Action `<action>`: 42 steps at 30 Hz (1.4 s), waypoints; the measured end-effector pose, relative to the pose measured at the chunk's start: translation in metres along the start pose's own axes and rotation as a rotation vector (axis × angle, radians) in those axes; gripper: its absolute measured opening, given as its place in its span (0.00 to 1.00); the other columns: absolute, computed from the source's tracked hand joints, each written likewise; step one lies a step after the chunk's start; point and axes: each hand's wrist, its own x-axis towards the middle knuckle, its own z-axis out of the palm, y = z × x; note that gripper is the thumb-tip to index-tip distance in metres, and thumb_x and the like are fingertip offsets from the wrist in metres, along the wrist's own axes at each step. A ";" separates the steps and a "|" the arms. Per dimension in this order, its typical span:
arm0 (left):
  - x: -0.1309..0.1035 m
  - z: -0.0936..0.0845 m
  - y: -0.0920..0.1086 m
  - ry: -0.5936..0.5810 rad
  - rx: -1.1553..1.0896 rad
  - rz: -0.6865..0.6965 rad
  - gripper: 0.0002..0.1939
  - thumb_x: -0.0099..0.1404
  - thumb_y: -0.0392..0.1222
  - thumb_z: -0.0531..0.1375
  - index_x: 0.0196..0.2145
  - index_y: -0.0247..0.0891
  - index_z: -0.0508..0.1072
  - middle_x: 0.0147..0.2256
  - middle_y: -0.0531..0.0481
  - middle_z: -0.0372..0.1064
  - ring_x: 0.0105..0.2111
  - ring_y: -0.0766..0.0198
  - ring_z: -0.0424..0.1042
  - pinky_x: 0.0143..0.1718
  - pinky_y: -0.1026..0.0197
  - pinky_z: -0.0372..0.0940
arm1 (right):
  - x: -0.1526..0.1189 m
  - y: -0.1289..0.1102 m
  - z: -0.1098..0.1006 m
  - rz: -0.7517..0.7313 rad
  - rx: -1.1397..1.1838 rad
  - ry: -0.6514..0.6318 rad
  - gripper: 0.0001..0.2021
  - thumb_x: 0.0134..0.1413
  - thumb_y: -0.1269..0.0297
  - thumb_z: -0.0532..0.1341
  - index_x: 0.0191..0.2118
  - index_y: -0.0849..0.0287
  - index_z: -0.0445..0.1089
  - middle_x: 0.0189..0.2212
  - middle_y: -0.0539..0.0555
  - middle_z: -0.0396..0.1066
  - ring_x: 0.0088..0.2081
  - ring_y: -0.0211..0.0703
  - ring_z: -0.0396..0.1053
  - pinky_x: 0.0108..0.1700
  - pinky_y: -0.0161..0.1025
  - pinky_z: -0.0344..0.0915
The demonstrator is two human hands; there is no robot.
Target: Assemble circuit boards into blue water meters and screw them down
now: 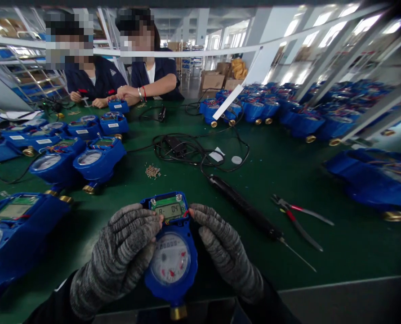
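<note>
A blue water meter (193,265) lies near the table's front edge, with a round dial and a brass end toward me. Its top compartment is uncovered, showing a green circuit board and a lit display (168,211). My left hand (119,252), in a grey knit glove with bare fingertips, rests against the meter's left side, fingers bent together and touching the compartment. My right hand (225,249), gloved alike, has its fingertips at the compartment's right edge by red wires; its fingers are together and slightly bent.
A black electric screwdriver (242,202) and red-handled cutters (296,216) lie to the right. Small screws (152,171) and coiled cable (176,146) lie beyond the meter. More blue meters (99,157) stand left and right. Two people work across the table (271,166).
</note>
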 end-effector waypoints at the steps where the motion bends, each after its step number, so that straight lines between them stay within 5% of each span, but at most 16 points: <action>1: 0.000 0.000 0.000 0.001 0.001 0.002 0.20 0.65 0.25 0.58 0.54 0.29 0.68 0.50 0.39 0.74 0.57 0.56 0.68 0.62 0.46 0.60 | -0.002 -0.001 0.000 0.030 0.040 -0.008 0.20 0.69 0.70 0.54 0.63 0.51 0.64 0.62 0.52 0.65 0.63 0.37 0.63 0.66 0.36 0.63; 12: 0.001 0.000 0.001 -0.023 0.022 0.007 0.19 0.65 0.26 0.58 0.54 0.31 0.69 0.50 0.40 0.74 0.56 0.56 0.68 0.62 0.46 0.60 | 0.003 -0.007 0.013 -0.070 0.013 0.103 0.23 0.64 0.75 0.56 0.62 0.54 0.65 0.60 0.55 0.66 0.61 0.42 0.65 0.65 0.44 0.65; 19: -0.003 0.001 0.000 -0.011 0.000 -0.013 0.20 0.65 0.25 0.56 0.55 0.30 0.68 0.51 0.39 0.72 0.58 0.56 0.66 0.63 0.47 0.59 | -0.005 -0.006 0.014 -0.008 0.094 0.071 0.25 0.65 0.77 0.54 0.64 0.52 0.63 0.64 0.55 0.61 0.65 0.43 0.61 0.67 0.46 0.63; 29: 0.011 -0.002 0.003 -0.044 0.051 0.023 0.18 0.67 0.28 0.55 0.54 0.31 0.69 0.49 0.42 0.76 0.54 0.60 0.68 0.64 0.51 0.56 | 0.000 -0.001 0.003 -0.023 -0.133 0.111 0.22 0.65 0.73 0.57 0.63 0.54 0.62 0.60 0.54 0.66 0.62 0.40 0.64 0.67 0.43 0.63; 36: 0.013 -0.007 0.006 -0.100 0.083 0.034 0.16 0.71 0.33 0.52 0.52 0.33 0.74 0.49 0.44 0.76 0.54 0.60 0.69 0.65 0.52 0.53 | 0.014 -0.019 0.000 -0.289 -0.268 0.036 0.18 0.59 0.73 0.59 0.55 0.58 0.67 0.54 0.58 0.69 0.61 0.53 0.63 0.64 0.62 0.62; 42: 0.012 -0.005 0.006 -0.064 0.064 0.029 0.16 0.70 0.34 0.53 0.52 0.32 0.74 0.49 0.44 0.76 0.54 0.60 0.69 0.65 0.52 0.55 | 0.023 -0.024 0.002 -0.278 -0.379 -0.042 0.18 0.61 0.66 0.58 0.56 0.58 0.67 0.57 0.60 0.67 0.63 0.58 0.60 0.62 0.66 0.62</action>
